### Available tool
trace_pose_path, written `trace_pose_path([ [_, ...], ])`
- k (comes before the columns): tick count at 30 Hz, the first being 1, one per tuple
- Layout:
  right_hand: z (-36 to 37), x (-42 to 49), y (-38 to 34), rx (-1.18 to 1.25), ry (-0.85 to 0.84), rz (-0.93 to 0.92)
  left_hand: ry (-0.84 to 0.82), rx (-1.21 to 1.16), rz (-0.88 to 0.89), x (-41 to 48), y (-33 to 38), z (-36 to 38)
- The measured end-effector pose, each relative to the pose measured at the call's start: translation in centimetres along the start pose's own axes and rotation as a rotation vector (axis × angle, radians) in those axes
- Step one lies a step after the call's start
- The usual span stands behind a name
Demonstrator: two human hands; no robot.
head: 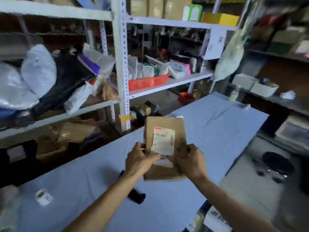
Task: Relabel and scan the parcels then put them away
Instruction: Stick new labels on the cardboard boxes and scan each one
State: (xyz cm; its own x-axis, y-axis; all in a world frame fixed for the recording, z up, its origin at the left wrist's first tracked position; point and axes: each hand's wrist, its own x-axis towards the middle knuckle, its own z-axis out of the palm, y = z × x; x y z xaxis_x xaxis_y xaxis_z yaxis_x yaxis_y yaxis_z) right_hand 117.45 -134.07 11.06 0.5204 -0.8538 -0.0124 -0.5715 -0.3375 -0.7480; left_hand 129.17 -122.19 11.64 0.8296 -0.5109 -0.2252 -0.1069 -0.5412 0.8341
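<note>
Two bare forearms reach up from the near edge of the view, and both hands grasp one parcel (179, 129) between them. The left hand (139, 160) has its fingers curled round the parcel's left edge. The right hand (192, 162) wraps the right edge in the same way. Both thumbs lie on the front, meeting over a white sticker (164, 163) with black print.

The parcel is directly ahead of both hands, gripped at its near end, and its long axis runs away from the person. It appears to be lifted clear of the blue table cloth (220, 124) and tipped face-up toward the camera, though contact at the near edge cannot be ruled out. Neither hand is plainly nearer; they sit level on either side.

It is a flat brown cardboard pack, creased and scuffed along its right side. A white shipping label (164, 139) with a red header and barcodes runs lengthwise down the face. The sticker under the thumbs overlaps that label's near end, so the relabelling looks to be in its pressing-down stage.

A dark object (136, 196), possibly the scanner but too blurred to tell, lies on the cloth beneath the left forearm. A label roll (43, 196) sits well out to the left of that hand. Shelving (121, 64) stands beyond the parcel.
</note>
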Motion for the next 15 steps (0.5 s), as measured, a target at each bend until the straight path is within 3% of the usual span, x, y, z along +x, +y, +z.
trace_pose_path([
  [9, -14.4, -11.4, 14.5, 0.086, 0.425, 0.452, -0.543, 0.098, 0.212, -9.9, 5.0, 17.8],
  [15, -19.1, -16.3, 21.7, 0.054, 0.496, 0.608, -0.682, 0.185, 0.191, -15.9, 5.0, 26.4],
])
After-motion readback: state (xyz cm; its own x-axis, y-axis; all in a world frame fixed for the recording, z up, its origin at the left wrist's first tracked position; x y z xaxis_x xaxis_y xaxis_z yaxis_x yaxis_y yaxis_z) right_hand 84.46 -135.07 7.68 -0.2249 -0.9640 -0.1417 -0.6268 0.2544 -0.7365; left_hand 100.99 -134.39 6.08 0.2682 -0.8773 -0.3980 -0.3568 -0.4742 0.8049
